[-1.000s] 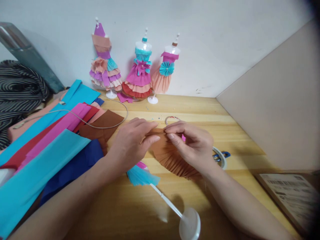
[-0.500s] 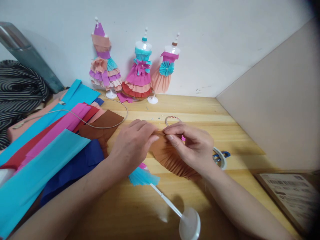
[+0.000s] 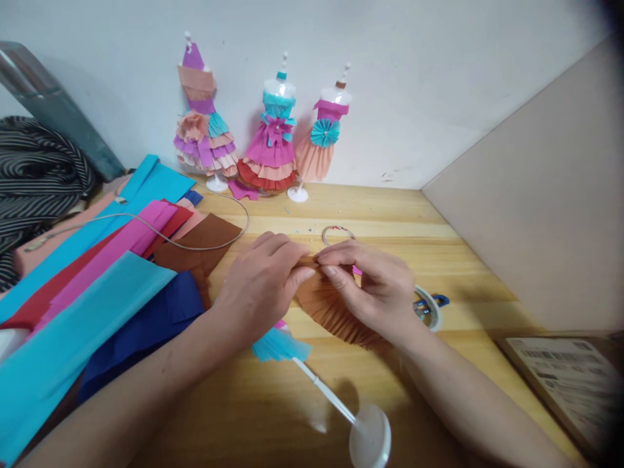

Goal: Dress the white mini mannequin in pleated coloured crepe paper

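Both my hands pinch the top edge of a pleated brown paper piece [image 3: 331, 311] that fans out below them over the wooden table [image 3: 341, 208]. My left hand [image 3: 260, 283] grips its left end, my right hand [image 3: 373, 283] its right end, fingertips nearly touching. Beneath my left wrist lies a small mannequin with a turquoise paper skirt [image 3: 280, 344], tipped over, its white stand and round base [image 3: 370, 442] pointing toward me.
Crepe paper sheets [image 3: 97, 279] in turquoise, pink, red, blue and brown lie at left under a thin cable [image 3: 195, 244]. Three dressed mannequins [image 3: 273, 140] stand by the wall. A tape roll [image 3: 431, 305] lies behind my right hand; a printed box [image 3: 570, 380] sits at right.
My hands have drawn slightly closer together along the brown paper's top edge, gathering the pleats. Everything else stays put.
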